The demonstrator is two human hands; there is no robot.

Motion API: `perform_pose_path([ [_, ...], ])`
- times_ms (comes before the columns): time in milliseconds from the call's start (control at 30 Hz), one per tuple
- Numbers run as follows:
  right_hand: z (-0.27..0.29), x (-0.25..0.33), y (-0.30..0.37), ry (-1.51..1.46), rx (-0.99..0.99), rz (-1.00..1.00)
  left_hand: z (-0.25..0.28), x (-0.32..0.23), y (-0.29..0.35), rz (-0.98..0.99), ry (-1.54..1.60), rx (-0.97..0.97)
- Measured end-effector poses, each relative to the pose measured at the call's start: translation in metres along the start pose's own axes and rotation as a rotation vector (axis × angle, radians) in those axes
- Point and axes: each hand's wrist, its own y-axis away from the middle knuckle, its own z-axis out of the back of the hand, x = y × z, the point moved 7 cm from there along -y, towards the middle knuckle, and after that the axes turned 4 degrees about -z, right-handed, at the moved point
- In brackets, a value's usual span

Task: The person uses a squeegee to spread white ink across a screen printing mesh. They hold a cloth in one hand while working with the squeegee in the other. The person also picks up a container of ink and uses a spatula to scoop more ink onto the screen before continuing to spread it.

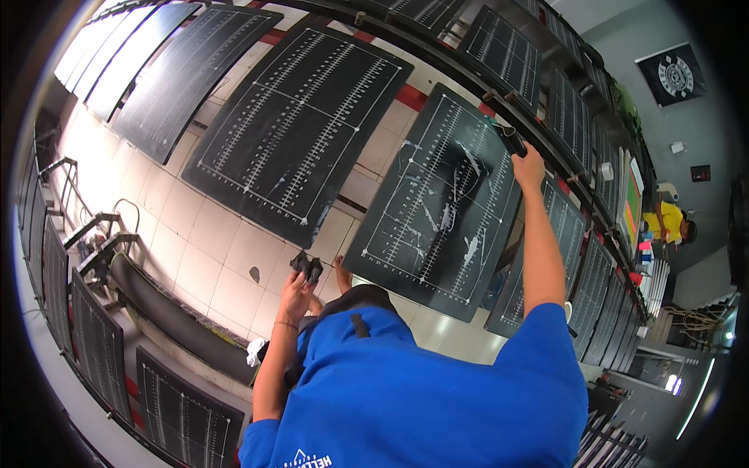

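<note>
In front of me lies a black board point(394, 226) with white printed scales and border lines. Pale wet-looking smears and streaks cross its middle and right side. My right hand point(529, 167), at the far end of my outstretched arm, is closed round the black handle of a tool point(512, 141) over the board's far right edge. The tool's head looks greenish and is too small to make out. Low on the left, my left hand point(293, 298) grips a crumpled dark cloth point(307, 267), held apart from the board.
Another printed black board point(292, 125) lies to the left, with several more in rows around. A dark rail point(437, 58) runs along the far side. A padded black roller-like bar point(175, 312) is at lower left. A person in yellow point(667, 221) is far right.
</note>
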Motion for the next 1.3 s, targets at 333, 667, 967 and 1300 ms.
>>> perform_pose_path([
  [333,-0.055,-0.035,0.1,0.185,0.04,0.003,0.014,-0.02,0.029,0.034,-0.064,-0.146],
  [667,0.021,0.071,0.07,0.0,0.185,0.013,0.018,-0.006,0.012,0.033,-0.026,-0.149],
  [967,-0.06,0.347,0.126,-0.465,0.26,0.623,0.03,-0.041,0.04,-0.14,-0.021,-0.301],
  [1300,-0.061,0.393,0.281,-0.476,0.215,1.182,0.053,-0.023,0.078,-0.251,0.069,-0.357],
])
